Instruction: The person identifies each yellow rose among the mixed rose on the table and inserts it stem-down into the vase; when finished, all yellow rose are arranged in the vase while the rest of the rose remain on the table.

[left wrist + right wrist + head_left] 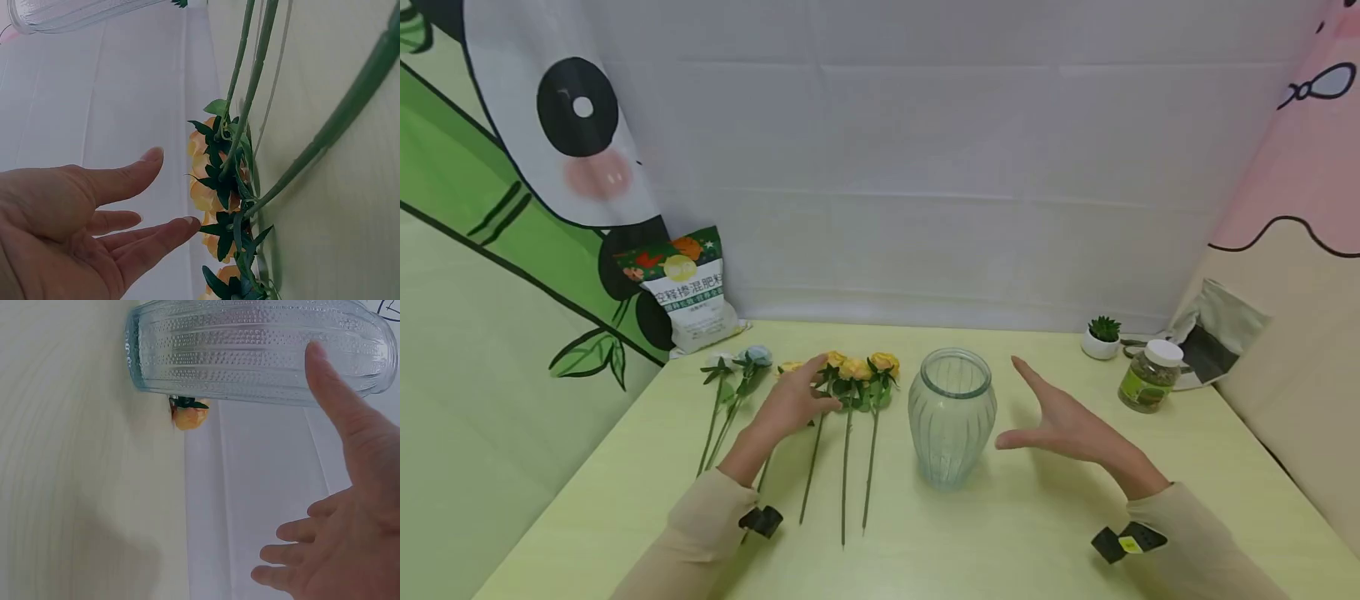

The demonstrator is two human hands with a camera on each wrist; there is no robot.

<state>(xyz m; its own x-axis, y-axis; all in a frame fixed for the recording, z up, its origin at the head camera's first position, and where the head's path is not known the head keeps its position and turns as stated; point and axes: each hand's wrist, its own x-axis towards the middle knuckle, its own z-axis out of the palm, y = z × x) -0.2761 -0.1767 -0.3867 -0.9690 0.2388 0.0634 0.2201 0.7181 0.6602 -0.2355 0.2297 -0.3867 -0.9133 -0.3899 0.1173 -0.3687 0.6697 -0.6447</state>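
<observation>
A ribbed clear glass vase stands upright on the table between my two hands. My right hand hovers just to its right, thumb and fingers spread wide and apart from the glass; the right wrist view shows the vase beyond the thumb. Over the yellow roses, my left hand reaches with fingers loosely extended and nothing in its grasp. In the left wrist view a fingertip comes close to a rose; whether it touches cannot be told. My left hand partly hides the leftmost yellow blooms.
Pale blue and white roses lie at the left. Behind them leans a printed fertilizer bag. At the back right are a small potted succulent, a white-lidded jar and a silvery pouch. A white cloth hangs behind the table.
</observation>
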